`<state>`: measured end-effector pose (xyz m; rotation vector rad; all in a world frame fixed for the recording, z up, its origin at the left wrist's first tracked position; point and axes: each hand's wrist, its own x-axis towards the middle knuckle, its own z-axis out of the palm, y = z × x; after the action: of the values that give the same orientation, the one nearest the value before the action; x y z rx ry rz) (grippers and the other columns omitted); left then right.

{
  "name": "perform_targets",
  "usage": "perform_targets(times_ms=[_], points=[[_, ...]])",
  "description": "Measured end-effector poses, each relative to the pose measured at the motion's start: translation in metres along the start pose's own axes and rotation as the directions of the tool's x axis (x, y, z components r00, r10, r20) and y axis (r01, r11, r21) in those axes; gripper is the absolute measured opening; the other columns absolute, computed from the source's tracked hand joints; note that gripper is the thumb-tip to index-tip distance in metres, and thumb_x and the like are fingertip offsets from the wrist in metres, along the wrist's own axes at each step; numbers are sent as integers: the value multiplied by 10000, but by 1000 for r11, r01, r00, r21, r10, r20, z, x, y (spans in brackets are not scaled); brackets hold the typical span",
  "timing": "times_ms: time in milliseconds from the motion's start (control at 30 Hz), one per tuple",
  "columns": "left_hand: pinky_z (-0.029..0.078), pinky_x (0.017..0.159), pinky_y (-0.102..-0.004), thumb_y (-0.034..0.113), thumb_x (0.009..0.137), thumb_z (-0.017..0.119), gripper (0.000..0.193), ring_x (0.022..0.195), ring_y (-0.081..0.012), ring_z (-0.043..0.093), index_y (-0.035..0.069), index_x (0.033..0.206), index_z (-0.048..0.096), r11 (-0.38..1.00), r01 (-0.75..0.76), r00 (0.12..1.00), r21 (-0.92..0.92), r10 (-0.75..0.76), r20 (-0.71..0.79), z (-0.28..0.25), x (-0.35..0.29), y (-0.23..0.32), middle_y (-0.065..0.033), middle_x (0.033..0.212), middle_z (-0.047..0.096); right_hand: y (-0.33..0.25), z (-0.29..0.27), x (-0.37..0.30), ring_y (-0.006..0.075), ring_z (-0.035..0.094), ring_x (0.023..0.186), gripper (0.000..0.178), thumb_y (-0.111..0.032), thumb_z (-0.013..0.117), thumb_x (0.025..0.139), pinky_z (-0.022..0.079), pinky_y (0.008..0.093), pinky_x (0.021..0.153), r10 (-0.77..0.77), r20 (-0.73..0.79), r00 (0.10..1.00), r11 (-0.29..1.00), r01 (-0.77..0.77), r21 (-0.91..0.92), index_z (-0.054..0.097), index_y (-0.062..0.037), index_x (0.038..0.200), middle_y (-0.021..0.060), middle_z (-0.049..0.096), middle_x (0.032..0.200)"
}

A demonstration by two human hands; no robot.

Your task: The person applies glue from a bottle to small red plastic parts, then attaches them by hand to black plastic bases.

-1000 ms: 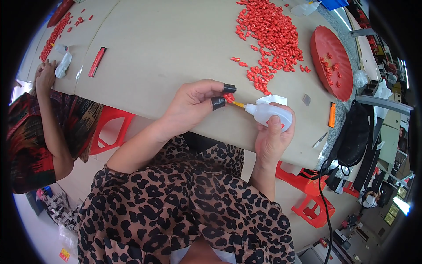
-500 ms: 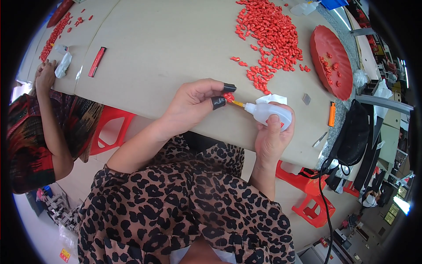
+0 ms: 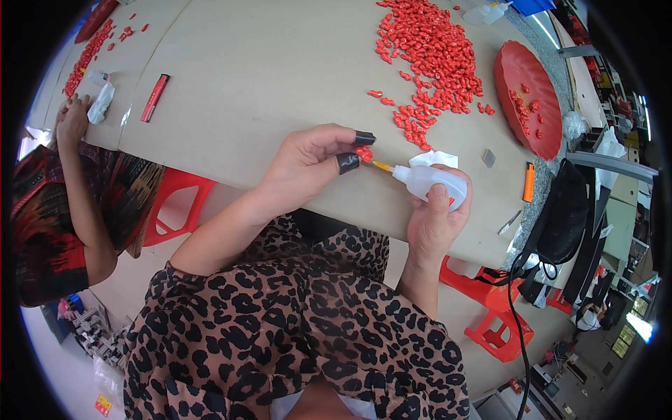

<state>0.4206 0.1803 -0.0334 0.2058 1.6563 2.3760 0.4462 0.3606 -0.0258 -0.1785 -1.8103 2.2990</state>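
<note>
My left hand (image 3: 308,164) pinches a small red peanut-shaped piece (image 3: 363,153) between thumb and forefinger, both tips covered in black. In my right hand (image 3: 437,217) is a white squeeze bottle (image 3: 430,183), tilted so its yellow nozzle (image 3: 382,166) points at the piece. The nozzle tip is at or very near the piece; I cannot tell whether they touch. Beyond the bottle lies a white tissue (image 3: 434,158). Farther off spreads a large pile of similar red pieces (image 3: 437,63).
A red fluted bowl (image 3: 528,133) with a few pieces stands at the right. Near it lie an orange lighter (image 3: 528,181) and a grey square (image 3: 488,158). A red box cutter (image 3: 155,98) rests left of centre. At far left, another person's hand (image 3: 71,120) works beside more red pieces.
The bottle and my right hand have shifted slightly to the right, drawing the nozzle a little back from the red piece. My left hand stays in place.
</note>
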Motion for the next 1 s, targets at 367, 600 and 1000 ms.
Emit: perform_targets(times_ms=[367,600,1000], points=[[429,772,-211,-43,771,503,230,851,-94,544,-27,1000,512,999,32,999,-3,-32,4,-1,0,2,-54,893,569,1,0,1,120,493,714,274,-185,589,753,354,214,507,-38,-21,999,999,38,-1,456,-46,948,76,520,910],[427,771,-205,-57,775,482,238,862,-94,540,-32,1011,505,999,43,999,8,-43,10,-1,0,1,-64,897,577,0,2,1,122,496,718,284,-183,586,755,356,217,503,-26,-33,999,1000,26,-5,450,-50,966,77,521,920],[433,788,-227,-113,731,467,268,898,-111,535,-22,980,502,990,54,998,-127,-51,31,-3,0,1,-59,926,562,-7,-9,9,165,514,705,313,-123,592,737,424,248,537,99,-9,995,861,-81,502,428,-8,977,111,503,929]])
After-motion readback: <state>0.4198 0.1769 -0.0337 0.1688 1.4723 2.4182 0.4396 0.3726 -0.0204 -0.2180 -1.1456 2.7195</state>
